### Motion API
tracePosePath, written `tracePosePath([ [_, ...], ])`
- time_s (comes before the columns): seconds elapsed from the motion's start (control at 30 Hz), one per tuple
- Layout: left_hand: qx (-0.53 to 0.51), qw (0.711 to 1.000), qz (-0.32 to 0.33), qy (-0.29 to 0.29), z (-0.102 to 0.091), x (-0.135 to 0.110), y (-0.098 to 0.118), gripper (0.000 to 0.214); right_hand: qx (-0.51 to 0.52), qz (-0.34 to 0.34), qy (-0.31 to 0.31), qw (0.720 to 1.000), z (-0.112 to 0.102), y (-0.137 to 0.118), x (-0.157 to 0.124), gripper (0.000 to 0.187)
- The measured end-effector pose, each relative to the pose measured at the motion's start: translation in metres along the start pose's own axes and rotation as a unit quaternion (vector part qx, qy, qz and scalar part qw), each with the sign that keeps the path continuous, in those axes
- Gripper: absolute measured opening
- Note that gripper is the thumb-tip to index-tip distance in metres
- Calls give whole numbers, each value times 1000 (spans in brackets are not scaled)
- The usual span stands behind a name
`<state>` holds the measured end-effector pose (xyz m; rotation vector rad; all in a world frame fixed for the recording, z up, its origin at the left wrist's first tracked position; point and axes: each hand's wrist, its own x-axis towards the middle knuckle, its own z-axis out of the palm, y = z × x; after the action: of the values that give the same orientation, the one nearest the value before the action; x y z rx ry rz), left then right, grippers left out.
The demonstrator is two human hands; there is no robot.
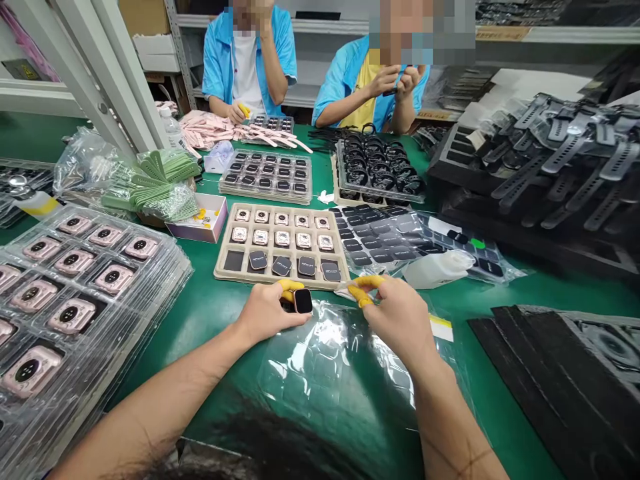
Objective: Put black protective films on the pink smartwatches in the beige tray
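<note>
My left hand [265, 312], with a yellow finger cot showing, grips a watch body [303, 301] with a black screen and a rose-gold edge. My right hand [400, 317], also wearing yellow finger cots, has its fingertips pinched at a thin whitish cloth [343, 291]; how firmly it is held I cannot tell. Just beyond both hands lies a beige tray [224, 243]. Its two far rows hold pink watch bodies, and dark square pieces [283, 266] sit in its near row, whose leftmost slot is bare. Clear plastic film [320, 360] covers the green tabletop below my hands.
Stacked clear trays [165, 287] of pink watches stand at left. A white bottle [440, 268] lies right of the tray, by sheets of black squares [370, 233]. Dark foam slabs [530, 373] and grey straps [565, 147] fill the right. Two people in blue sit opposite.
</note>
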<state>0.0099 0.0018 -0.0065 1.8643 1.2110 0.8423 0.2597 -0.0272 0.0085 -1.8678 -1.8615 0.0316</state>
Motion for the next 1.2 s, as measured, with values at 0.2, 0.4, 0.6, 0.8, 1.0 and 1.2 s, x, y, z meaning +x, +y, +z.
tracePosePath([
  [0.2,43,999,3,-14,0,0,1,30,175,-158,48,971,14,-59,-13,7],
  [0.4,30,999,5,-18,1,-1,0,38,107,-32,105,988,13,-47,-8,19],
  [0.6,14,1000,11,-12,1,0,1,38,265,101,15,959,0,-31,-3,29],
  [0.8,13,1000,-1,-23,-2,0,5,36,34,168,-42,984,-5,-29,-4,13],
  [1.0,11,1000,-8,-24,-3,1,5,40,219,6,-21,975,-4,-34,-7,21],
  [1.2,31,999,13,-31,-3,1,4,31,289,-71,-51,953,24,-76,-16,9],
])
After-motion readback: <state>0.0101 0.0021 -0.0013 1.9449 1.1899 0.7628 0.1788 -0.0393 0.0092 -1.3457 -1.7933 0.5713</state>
